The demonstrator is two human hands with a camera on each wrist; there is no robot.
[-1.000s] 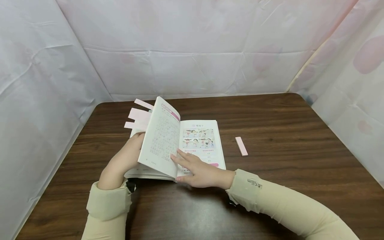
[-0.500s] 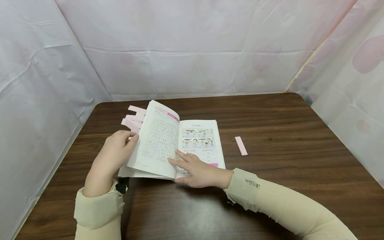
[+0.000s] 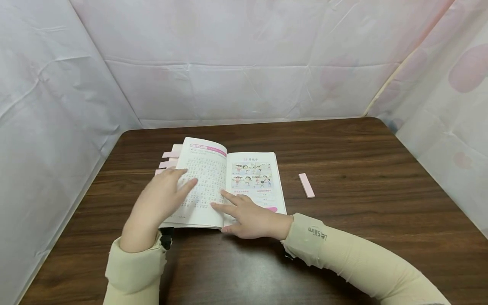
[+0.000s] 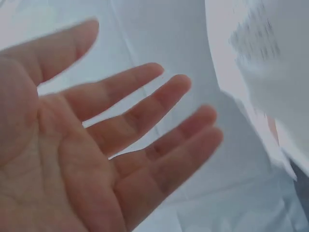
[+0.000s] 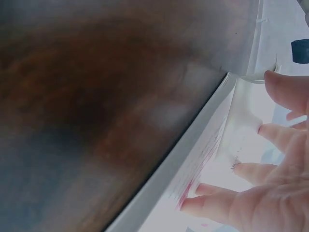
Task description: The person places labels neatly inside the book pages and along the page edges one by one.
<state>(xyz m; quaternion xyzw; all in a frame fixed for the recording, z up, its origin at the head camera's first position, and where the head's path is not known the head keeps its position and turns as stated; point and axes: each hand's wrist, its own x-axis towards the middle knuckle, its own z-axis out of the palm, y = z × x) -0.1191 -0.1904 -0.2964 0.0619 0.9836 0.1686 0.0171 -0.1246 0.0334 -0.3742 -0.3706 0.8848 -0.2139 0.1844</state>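
An open book (image 3: 255,178) lies on the table, text on its left page and cartoon pictures on its right page. My left hand (image 3: 162,197) is at the left page (image 3: 203,169), which bows up slightly. In the left wrist view, the fingers of that hand (image 4: 106,140) are spread and hold nothing; whether they touch the paper I cannot tell. With fingers extended, my right hand (image 3: 248,216) rests on the lower part of the book by the spine. Pink paper strips (image 3: 170,163) stick out past the book's left edge, partly covered by the hand and pages.
A separate pink strip (image 3: 306,185) lies on the dark wooden table (image 3: 362,169), right of the book. Pale curtains (image 3: 248,93) with pink spots hang behind the table and at its sides.
The raised left page has come down to the left and lies flatter. My left hand came out from behind it, gripped its edge, then moved over it. The right hand barely shifted.
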